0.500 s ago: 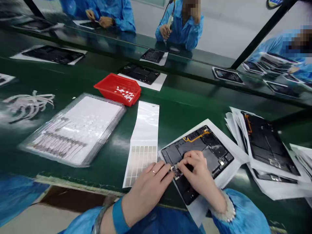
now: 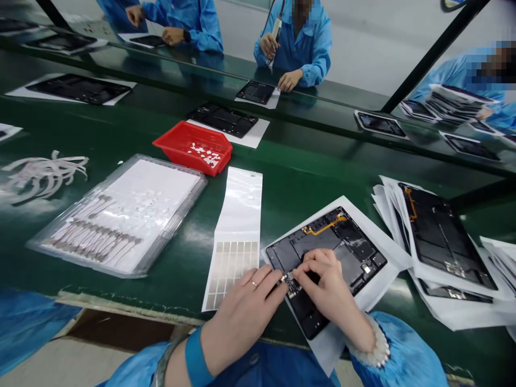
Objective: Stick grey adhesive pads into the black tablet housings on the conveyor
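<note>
A black device housing [image 2: 338,252] with an orange flex strip [image 2: 324,226] lies tilted on white paper [image 2: 387,250] in front of me. My left hand [image 2: 250,306] rests at its left edge, fingers laid out together, fingertips touching near small metal connectors. Over the middle of the housing, my right hand [image 2: 324,279] has thumb and index finger pinched beside those connectors; whatever is between them is too small to name. Left of my hands lies a white sheet of pale square stickers [image 2: 236,263], partly under my left hand.
A red tray [image 2: 181,142] with white bits stands ahead. To the left are a clear tray [image 2: 161,244] with wired parts and a heap of white strips [image 2: 52,174]. Stacked housings [image 2: 443,236] sit at right. Across the bench, people in blue handle devices.
Both my hands stay almost in place. Across the bench, a person's hand has come down from the face to the table, and another person's hand has moved left, off a device.
</note>
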Demonstrator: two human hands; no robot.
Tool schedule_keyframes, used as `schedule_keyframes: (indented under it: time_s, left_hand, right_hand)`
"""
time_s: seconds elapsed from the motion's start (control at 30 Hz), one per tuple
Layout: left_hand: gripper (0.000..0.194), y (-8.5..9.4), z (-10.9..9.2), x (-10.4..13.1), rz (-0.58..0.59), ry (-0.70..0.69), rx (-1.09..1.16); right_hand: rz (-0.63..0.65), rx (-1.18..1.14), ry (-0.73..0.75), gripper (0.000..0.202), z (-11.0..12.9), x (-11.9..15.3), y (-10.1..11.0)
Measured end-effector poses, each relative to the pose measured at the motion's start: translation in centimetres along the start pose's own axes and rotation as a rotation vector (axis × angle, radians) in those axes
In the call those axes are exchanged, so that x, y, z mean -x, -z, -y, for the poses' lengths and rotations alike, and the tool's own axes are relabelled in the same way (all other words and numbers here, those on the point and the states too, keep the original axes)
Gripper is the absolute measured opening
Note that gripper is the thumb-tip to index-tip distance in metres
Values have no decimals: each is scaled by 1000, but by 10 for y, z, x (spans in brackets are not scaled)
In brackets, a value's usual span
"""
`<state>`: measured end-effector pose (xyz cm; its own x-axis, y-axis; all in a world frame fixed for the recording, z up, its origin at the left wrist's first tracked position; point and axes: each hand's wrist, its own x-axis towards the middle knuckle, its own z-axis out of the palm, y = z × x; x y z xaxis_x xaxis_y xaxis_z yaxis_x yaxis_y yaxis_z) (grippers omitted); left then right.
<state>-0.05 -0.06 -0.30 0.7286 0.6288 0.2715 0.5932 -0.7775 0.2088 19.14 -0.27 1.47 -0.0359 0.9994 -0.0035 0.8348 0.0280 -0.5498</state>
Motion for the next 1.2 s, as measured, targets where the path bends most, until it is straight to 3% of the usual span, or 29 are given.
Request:
schedule_keyframes:
  time_s: [0.47, 0.63, 0.83, 0.97, 1.13, 1.2]
  left_hand:
    - [27, -2, 0, 0, -37, 13, -53]
    - [32, -6, 0, -1, 27, 19, -80]
    - [38, -4, 5, -6, 88, -72, -162]
    - [37, 1, 6, -9, 90, -184, -238]
    - [37, 8, 9, -16, 117, -234, -248]
    - [32, 10, 14, -22, 126, -247, -199]
  right_hand:
    - [13, -33, -14, 20, 1, -1, 0]
    - [23, -16, -18, 20, 1, -1, 0]
    - [14, 43, 10, 18, 3, -1, 2]
    - [87, 83, 71, 24, -4, -6, 16]
    - [-184, 2, 77, 23, -30, -13, 44]
    - [-186, -36, 97, 24, -41, -13, 47]
